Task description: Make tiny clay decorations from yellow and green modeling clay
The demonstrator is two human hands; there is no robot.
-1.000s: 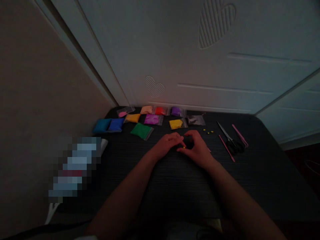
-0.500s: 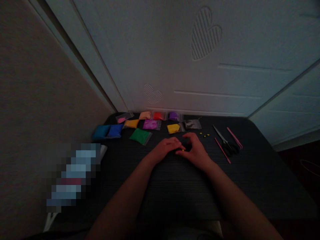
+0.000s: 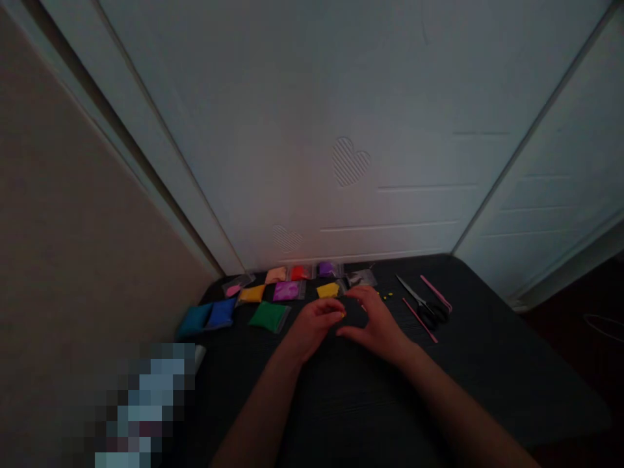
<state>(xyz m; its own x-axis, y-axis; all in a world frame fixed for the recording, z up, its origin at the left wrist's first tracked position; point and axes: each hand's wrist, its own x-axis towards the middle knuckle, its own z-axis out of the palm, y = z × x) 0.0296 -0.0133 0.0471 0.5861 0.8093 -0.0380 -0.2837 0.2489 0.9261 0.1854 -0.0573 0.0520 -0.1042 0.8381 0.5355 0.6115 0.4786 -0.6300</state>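
Note:
My left hand (image 3: 312,328) is closed in a pinch, thumb against fingers. At its fingertips shows a tiny yellow piece of modelling clay (image 3: 343,314). Facing it, my right hand (image 3: 377,325) is curved with thumb and fingers apart, and nothing shows between them. Just beyond the hands lies a clear bag of yellow clay (image 3: 327,290). Several small yellow bits (image 3: 385,298) rest on the dark table (image 3: 341,403), past the right hand's knuckles and partly hidden by it.
Scissors (image 3: 423,307), a pink stick tool (image 3: 419,320) and a pink bent tool (image 3: 436,292) lie to the right. Bags of green (image 3: 268,316), blue (image 3: 221,313) and purple clay (image 3: 329,268) are among several at the back left. A pixelated object (image 3: 151,396) stands at left.
The view has tilted upward, so the table sits lower. My right thumb has moved away from the yellow piece, which now shows at my left fingertips.

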